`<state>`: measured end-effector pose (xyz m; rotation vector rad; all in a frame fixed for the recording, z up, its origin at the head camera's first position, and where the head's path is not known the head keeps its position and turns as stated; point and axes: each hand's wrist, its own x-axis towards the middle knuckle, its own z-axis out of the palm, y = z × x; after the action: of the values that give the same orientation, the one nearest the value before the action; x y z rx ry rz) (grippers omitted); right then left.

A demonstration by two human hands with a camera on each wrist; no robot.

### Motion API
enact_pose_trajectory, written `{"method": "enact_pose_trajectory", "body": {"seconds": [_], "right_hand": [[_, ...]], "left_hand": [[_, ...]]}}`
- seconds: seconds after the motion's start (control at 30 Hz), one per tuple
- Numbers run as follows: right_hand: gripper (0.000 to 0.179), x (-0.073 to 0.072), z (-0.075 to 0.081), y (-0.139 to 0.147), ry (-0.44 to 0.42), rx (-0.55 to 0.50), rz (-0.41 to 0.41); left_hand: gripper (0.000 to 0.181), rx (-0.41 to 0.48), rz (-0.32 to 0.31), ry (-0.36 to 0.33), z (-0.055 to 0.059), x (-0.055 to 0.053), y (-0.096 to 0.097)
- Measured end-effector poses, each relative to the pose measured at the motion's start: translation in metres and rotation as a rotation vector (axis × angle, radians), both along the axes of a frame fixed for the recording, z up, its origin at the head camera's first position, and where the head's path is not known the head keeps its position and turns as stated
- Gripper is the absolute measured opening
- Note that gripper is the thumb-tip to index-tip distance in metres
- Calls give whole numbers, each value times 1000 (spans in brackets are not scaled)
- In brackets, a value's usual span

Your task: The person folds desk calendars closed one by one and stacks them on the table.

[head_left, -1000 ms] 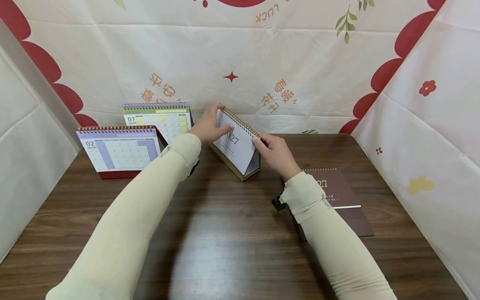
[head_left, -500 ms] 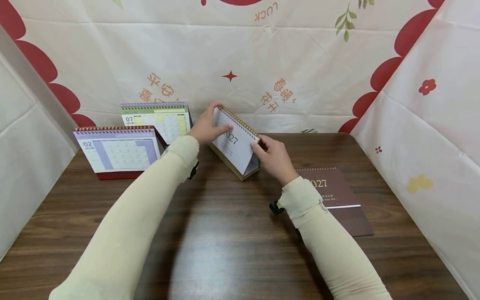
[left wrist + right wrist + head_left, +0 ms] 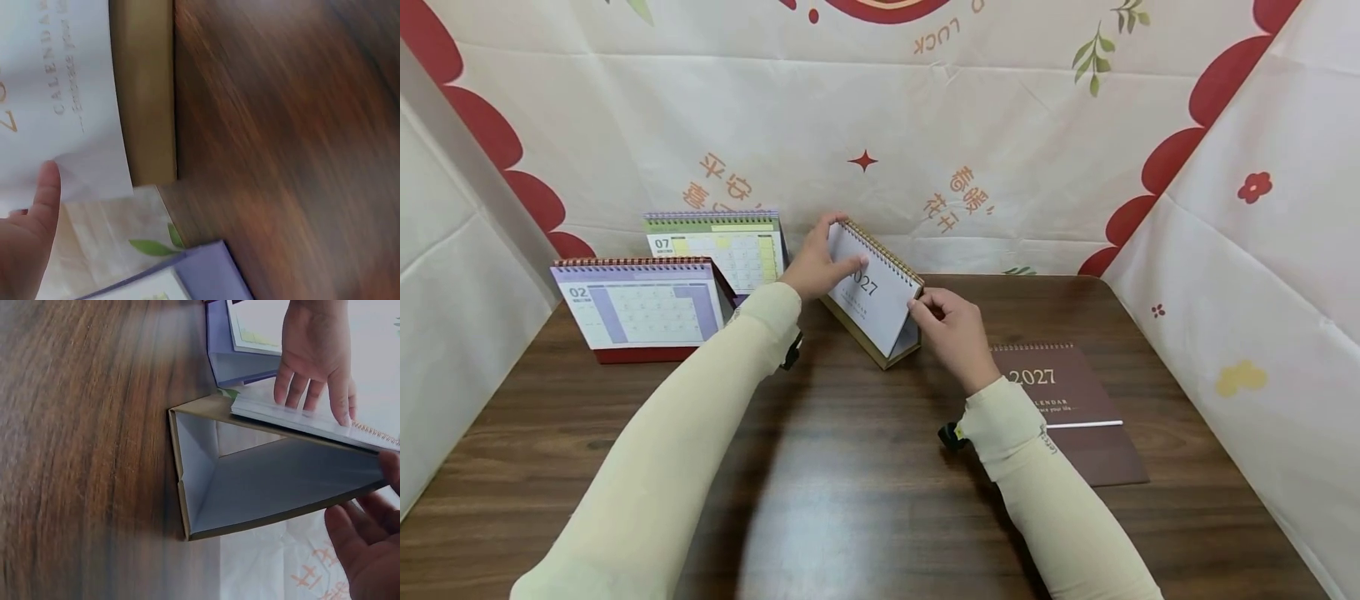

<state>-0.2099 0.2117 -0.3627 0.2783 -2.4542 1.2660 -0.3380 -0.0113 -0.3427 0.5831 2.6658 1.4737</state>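
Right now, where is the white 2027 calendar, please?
In the head view, the white 2027 calendar stands centrally near the backdrop, between the left hand and right hand.

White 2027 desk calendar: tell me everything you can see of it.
The white 2027 desk calendar stands like a tent, set askew near the back of the wooden table. A gold spiral binding along its top joins the white cover, printed CALENDAR, to a tan stand that looks like folded card, grey and hollow inside. The left hand grips its left end, thumb on the cover; the right hand pinches its upper right corner.
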Motion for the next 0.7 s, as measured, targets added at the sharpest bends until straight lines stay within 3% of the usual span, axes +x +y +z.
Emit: {"method": "enact_pose_trajectory", "body": {"seconds": [0.1,0.2,0.43,0.7], "right_hand": [[22,2,0,-2,16,43,-8],[19,3,0,-5,-2,85,-32],[13,5,0,-10,-42,179,-35],[17,5,-2,-12,-55,273,-32]], "left_hand": [[87,76,8,-50,-3,3,0],[94,126,36,-141,-6,5,-3],[78,114,42,-274,-23,1,-12],[71,109,37,-278,-33,0,-11]]}}
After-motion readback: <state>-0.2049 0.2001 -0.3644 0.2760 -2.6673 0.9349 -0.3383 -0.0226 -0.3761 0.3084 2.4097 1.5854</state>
